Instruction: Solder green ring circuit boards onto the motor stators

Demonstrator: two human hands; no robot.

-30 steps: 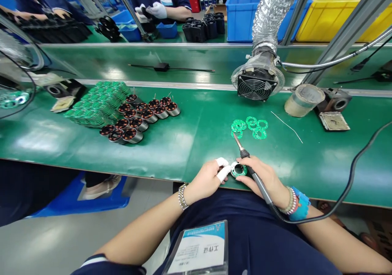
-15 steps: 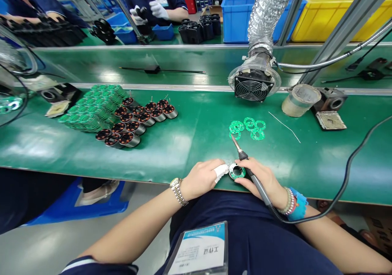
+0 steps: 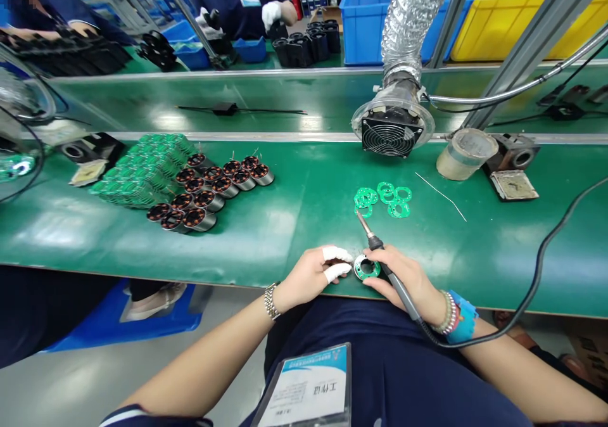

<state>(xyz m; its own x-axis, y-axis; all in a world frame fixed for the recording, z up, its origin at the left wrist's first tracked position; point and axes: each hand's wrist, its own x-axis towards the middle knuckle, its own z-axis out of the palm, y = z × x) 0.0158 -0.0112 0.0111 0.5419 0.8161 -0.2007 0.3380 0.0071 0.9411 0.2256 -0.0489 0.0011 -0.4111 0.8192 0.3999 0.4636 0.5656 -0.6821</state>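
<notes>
A ring-shaped green circuit board (image 3: 373,274) with a pale left side lies at the bench's front edge; the part under it is mostly hidden. My right hand (image 3: 409,275) grips a soldering iron (image 3: 396,286), its tip pointing up and left, while the thumb and a fingertip touch the board's right side. On the board's left, my left hand (image 3: 319,271) has white-covered index finger and thumb held apart, tips close to its edge; whether they touch it I cannot tell. Loose green ring boards (image 3: 399,208) lie beyond the iron's tip.
Several wound motor stators (image 3: 200,218) stand at left, beside stacked green boards (image 3: 142,164). A fan on a foil duct (image 3: 390,137) hangs over the bench. Right of it are a round tub (image 3: 460,161), an iron stand (image 3: 517,154) and solder wire (image 3: 439,192). Co-workers sit opposite.
My left thumb and index finger have parted from a closed pose, beside the board. My right hand, the iron and the board have barely moved. A co-worker's gloved hand opposite has moved right.
</notes>
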